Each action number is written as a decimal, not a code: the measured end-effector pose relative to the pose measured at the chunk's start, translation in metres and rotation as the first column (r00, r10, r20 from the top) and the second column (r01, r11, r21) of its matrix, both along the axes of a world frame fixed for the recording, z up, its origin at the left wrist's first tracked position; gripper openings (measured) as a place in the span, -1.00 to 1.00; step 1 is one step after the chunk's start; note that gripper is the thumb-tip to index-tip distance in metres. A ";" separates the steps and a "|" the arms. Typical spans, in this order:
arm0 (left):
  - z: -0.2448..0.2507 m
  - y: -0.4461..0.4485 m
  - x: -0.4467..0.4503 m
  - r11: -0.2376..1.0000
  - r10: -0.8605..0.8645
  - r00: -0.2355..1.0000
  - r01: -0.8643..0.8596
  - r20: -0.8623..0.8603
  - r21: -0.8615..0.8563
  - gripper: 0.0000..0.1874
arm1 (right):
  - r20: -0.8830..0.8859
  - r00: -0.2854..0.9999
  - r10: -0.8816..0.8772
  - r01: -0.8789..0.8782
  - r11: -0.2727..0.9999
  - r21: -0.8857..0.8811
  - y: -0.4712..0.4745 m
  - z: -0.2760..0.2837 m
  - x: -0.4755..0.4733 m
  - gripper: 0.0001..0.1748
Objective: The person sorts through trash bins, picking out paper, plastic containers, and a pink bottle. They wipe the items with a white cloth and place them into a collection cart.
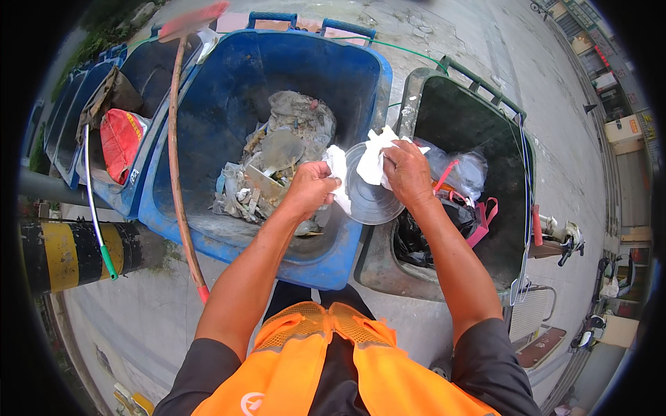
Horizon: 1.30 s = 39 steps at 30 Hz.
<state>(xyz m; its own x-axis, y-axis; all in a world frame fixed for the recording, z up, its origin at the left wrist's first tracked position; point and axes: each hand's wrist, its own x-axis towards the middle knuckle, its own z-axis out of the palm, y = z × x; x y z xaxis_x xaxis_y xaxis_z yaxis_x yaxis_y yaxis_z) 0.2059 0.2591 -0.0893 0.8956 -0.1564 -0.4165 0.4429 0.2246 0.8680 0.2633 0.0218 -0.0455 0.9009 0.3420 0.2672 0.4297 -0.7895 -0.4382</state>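
Over the near right part of the blue wheeled bin (333, 270), my left hand (310, 190) pinches a crumpled white paper tissue (339, 174). My right hand (407, 171) grips another white tissue (375, 158). Beneath that tissue is a round clear plastic lid or container (372, 203), between the blue bin and the dark green bin (382, 265). Whether it rests on the rims or is held, I cannot tell. Mixed rubbish (281, 151) lies inside the blue bin. The green bin contains a black plastic bag (416, 239), clear plastic (471, 169) and a pink bag (481, 223).
A broom (177, 130) with a red head leans across the blue bin's left side. Further left, another blue bin holds a red sack (122, 140), near a green-tipped pole (93, 197) and a striped black-and-yellow post (62, 255). Metal wires (525, 171) hang along the green bin's right side.
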 end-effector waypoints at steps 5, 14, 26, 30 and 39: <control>0.021 0.011 0.008 0.952 -0.173 0.976 0.132 0.130 0.276 -0.80 | 0.039 0.935 0.353 -0.355 0.933 0.063 0.033 0.013 0.018 -0.74; 0.056 0.032 0.014 0.930 -0.264 0.929 0.173 0.261 0.324 -0.83 | -0.495 0.804 0.331 -0.270 0.944 0.193 0.017 0.067 0.036 -0.52; 0.075 0.052 0.009 0.761 -0.535 0.785 0.288 0.312 0.580 -0.78 | -0.621 0.730 0.287 -0.025 0.918 0.395 0.020 0.054 -0.004 -0.66; 0.086 0.039 0.026 0.626 -0.652 0.706 0.297 0.275 0.721 -0.81 | -0.605 0.751 0.264 -0.119 0.956 0.270 0.037 0.066 0.005 -0.61; 0.083 0.070 -0.017 0.834 -0.316 0.912 0.137 0.260 0.534 -0.79 | -0.708 0.690 0.150 0.266 0.857 0.441 0.028 0.048 -0.038 -0.65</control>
